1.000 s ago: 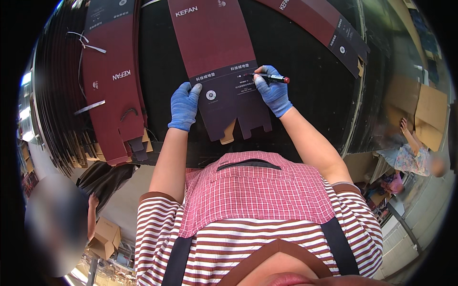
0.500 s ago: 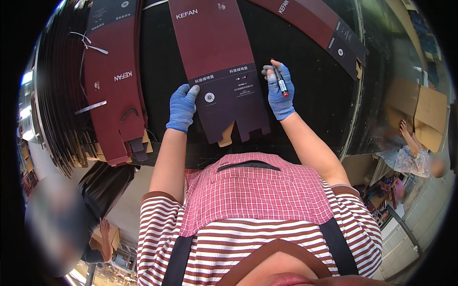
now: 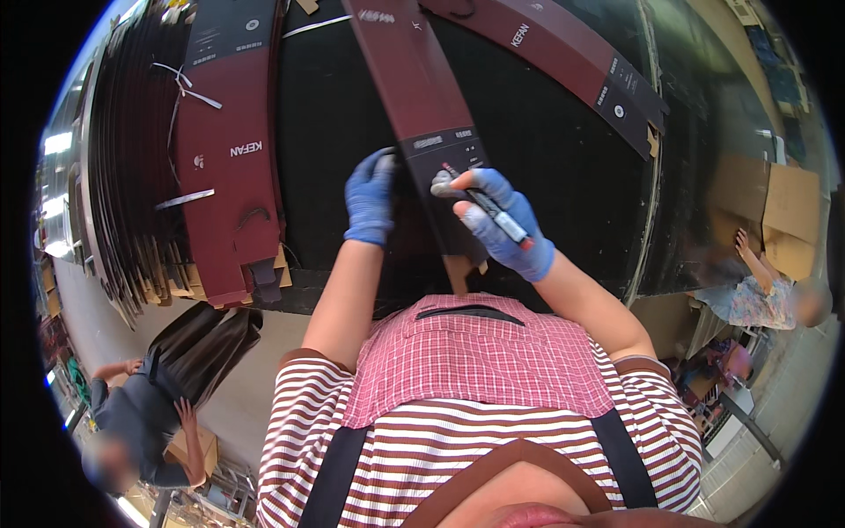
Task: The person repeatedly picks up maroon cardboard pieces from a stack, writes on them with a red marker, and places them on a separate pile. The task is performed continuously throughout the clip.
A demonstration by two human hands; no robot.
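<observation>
A flat maroon and dark purple carton blank [image 3: 422, 92], slightly blurred, lies at a slant in front of me, its tabbed lower end close to my apron. My right hand [image 3: 506, 224], in a blue glove with bare thumb and fingertip, grips a black marker pen [image 3: 495, 216] with a red end. Those fingers sit over the carton's dark lower part and hide some of it. Just left of the carton's edge is my left hand [image 3: 368, 201], also gloved in blue, fingers loosely bent and apart; no object shows in it.
A stack of maroon carton blanks [image 3: 224, 176] with white straps stands at the left on the black table [image 3: 563, 176]. Another carton blank [image 3: 563, 57] lies at the upper right. People work at the lower left and far right, the latter beside a brown cardboard box [image 3: 788, 211].
The carton has turned from face-on to a narrower, tilted view and shifted right. My right hand has moved left and down onto it with the pen. The left hand has come off its edge.
</observation>
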